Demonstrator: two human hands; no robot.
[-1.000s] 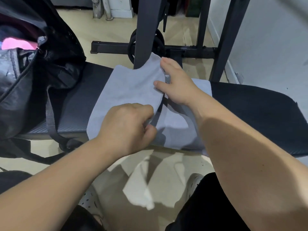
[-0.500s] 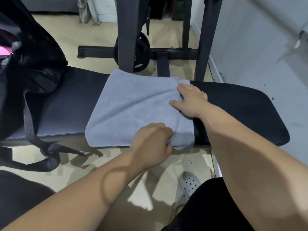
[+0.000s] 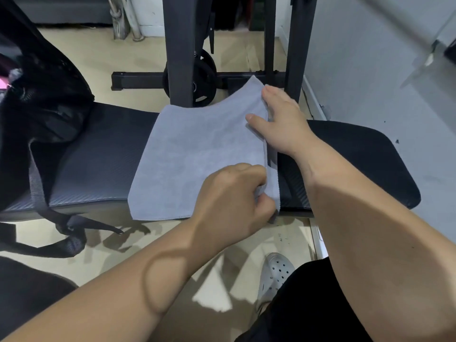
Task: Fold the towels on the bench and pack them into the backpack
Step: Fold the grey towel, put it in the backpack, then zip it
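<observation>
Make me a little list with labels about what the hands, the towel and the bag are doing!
towel: grey towel, folded, lying across the bench
left hand: left hand pinching the towel's near right corner
right hand: right hand holding the far right edge, raised off the bench
backpack: black backpack on the bench's left end, strap hanging down
packed yet: no

towel [image 3: 197, 154]: soft matt grey cloth | bench [image 3: 98, 156]: black textured padded vinyl
</observation>
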